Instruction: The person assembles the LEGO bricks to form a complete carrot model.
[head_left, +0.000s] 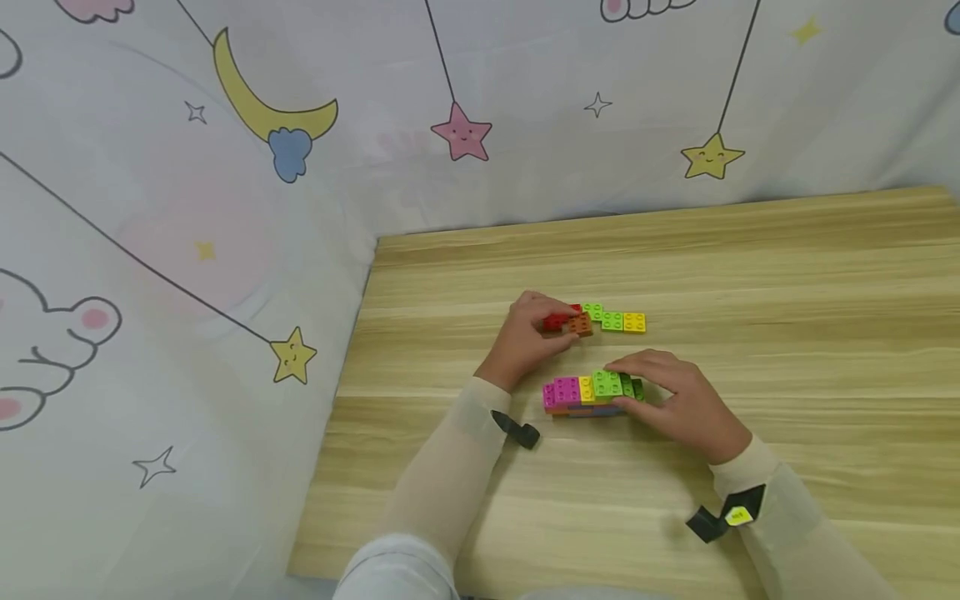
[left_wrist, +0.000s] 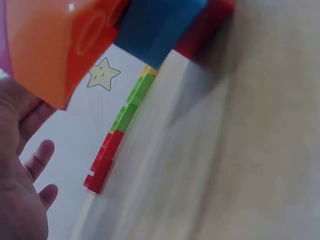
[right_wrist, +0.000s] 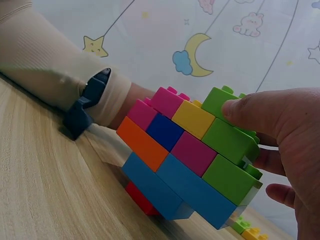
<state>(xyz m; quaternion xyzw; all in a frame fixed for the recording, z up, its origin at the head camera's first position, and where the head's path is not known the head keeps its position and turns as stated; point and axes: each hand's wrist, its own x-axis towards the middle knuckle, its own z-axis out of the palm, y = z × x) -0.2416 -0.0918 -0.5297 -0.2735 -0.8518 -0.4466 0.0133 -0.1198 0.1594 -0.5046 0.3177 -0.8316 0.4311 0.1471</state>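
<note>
In the head view my left hand (head_left: 528,337) pinches a brown brick (head_left: 580,325) between thumb and index finger, just in front of a red brick (head_left: 553,322). The left wrist view hides that brick; there my left hand (left_wrist: 20,165) shows with its other fingers loosely bent. My right hand (head_left: 686,408) grips the right end of a stack of building bricks (head_left: 566,390), the thumb on a light green brick (right_wrist: 232,137), the fingers behind. Pink, yellow, orange, blue, green and red bricks make up the stack, narrower at its base.
Behind the stack, on the wooden table (head_left: 825,333), lies a row with red bricks (left_wrist: 106,157), light green bricks (head_left: 612,320) and a yellow brick (head_left: 634,322). A patterned white curtain (head_left: 525,75) hangs along the table's back and left.
</note>
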